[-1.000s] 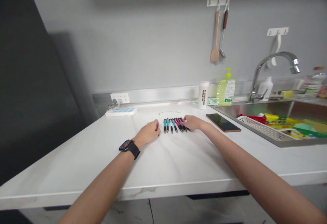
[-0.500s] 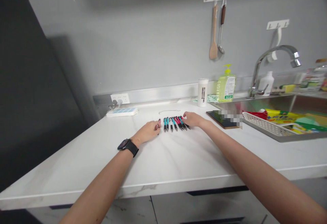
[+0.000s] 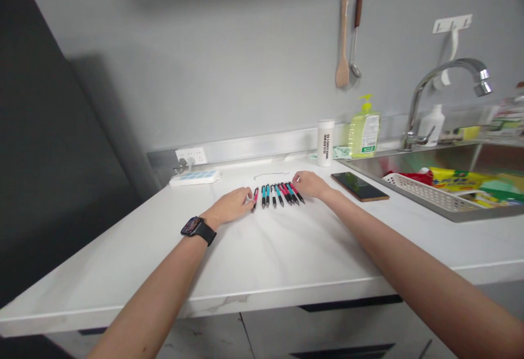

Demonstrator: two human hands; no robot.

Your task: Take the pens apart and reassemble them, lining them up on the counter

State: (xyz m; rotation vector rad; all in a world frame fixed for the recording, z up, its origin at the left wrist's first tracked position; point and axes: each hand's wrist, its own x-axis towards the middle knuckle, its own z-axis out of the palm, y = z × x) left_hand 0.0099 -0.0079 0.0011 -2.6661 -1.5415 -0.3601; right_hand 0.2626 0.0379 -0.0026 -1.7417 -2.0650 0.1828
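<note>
Several pens (image 3: 281, 195) lie in a row on the white countertop (image 3: 254, 255), with pink, turquoise or white barrels and black grips. At the left end, set a little apart and tilted, is a pink pen (image 3: 255, 199). My left hand (image 3: 234, 205), with a black watch (image 3: 198, 229) on its wrist, rests beside that pen, thumb and forefinger apart and nothing between them. By the upper right end of the row is my right hand (image 3: 309, 184), its fingers bent, with a small gap between thumb and forefinger. Its fingertips are close to the rightmost pens; whether they touch is unclear.
Behind the pens lies a thin wire-like strand (image 3: 271, 174). A phone (image 3: 359, 186) is right of my right hand, before the sink with a white perforated basket (image 3: 429, 194). A white cylinder (image 3: 326, 143) and soap bottle (image 3: 364, 130) stand behind. A power strip (image 3: 195, 178) lies at left.
My left hand has let go of the pink pen and drawn slightly left, leaving the pen on the counter. The right hand stays near the row's right end. The view has shifted slightly.
</note>
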